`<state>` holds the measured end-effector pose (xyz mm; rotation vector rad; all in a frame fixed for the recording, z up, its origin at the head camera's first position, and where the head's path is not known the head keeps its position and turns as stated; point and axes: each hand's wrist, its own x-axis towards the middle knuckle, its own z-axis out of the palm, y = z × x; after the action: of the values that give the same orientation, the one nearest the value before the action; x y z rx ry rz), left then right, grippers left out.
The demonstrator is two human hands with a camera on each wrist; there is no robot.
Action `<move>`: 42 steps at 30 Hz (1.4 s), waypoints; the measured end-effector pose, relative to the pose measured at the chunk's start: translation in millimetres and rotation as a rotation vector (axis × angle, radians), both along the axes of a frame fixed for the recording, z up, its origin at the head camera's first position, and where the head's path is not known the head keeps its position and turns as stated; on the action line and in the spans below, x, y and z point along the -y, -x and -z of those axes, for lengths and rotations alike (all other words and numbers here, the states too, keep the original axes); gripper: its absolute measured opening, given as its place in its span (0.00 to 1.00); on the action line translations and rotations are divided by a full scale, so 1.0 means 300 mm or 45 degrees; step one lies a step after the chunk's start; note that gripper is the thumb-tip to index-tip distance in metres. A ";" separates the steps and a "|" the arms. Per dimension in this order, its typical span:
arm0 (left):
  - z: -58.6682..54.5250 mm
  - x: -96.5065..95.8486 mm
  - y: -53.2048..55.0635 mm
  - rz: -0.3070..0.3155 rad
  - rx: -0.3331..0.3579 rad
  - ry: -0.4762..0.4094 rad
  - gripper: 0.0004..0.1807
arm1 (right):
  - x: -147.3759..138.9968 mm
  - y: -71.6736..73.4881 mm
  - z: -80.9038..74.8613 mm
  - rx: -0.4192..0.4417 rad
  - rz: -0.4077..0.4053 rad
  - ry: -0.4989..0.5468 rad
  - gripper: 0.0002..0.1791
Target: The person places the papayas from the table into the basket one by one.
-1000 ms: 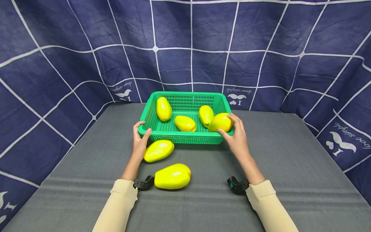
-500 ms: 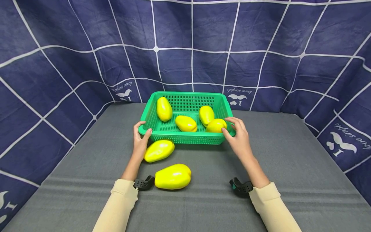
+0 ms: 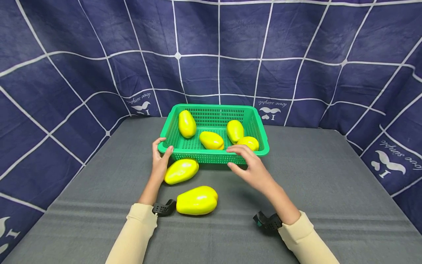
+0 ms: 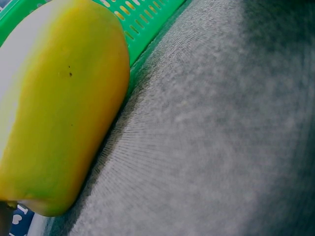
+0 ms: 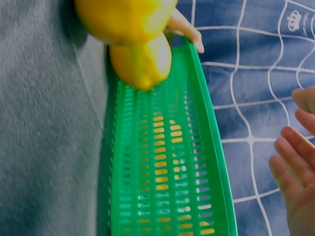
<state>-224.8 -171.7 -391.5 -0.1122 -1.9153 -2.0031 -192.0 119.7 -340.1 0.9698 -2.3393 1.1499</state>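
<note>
A green perforated basket point(image 3: 211, 157) stands on the grey cloth with several yellow papayas in it, one papaya point(image 3: 187, 124) leaning at its left end. My left hand point(image 3: 159, 165) grips the basket's near left corner, thumb over the front rim. Close to that wrist, a papaya point(image 3: 182, 171) lies against the basket's front; it looms large in the left wrist view. Another papaya point(image 3: 197, 200) rests nearer to me. In front of the basket's right half, my right hand point(image 3: 252, 168) hovers with fingers spread, holding nothing. Its fingers partly overlap a papaya point(image 3: 250, 143) in the basket.
Grey cloth point(image 3: 329, 183) covers the table. A navy curtain point(image 3: 240, 44) with white lines hangs behind and at both sides, close behind the basket. Black bands point(image 3: 163, 209) sit at both wrists.
My right hand has let go of a papaya at the basket's right end and moved left and toward me. That papaya now lies in the basket. The left hand has stayed put.
</note>
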 end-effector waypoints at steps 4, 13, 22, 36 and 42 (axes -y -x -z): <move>0.000 -0.001 0.000 -0.002 0.000 -0.001 0.25 | 0.018 -0.007 0.017 0.097 -0.112 -0.048 0.19; -0.002 -0.002 0.002 -0.005 0.002 -0.011 0.24 | 0.052 -0.017 0.058 0.300 -0.305 -0.185 0.16; -0.004 -0.003 0.002 0.000 -0.025 -0.011 0.25 | 0.093 -0.035 0.090 0.403 -0.396 -0.425 0.12; -0.002 -0.002 -0.003 -0.015 -0.028 -0.005 0.25 | 0.130 -0.069 0.122 0.527 -0.388 -0.573 0.21; -0.003 -0.001 -0.005 -0.014 -0.025 0.012 0.26 | 0.137 -0.074 0.132 0.559 -0.396 -0.595 0.27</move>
<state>-223.2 -171.4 -390.5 -0.1235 -1.9096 -1.9790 -169.8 78.6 -379.6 1.3966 -2.9773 1.0210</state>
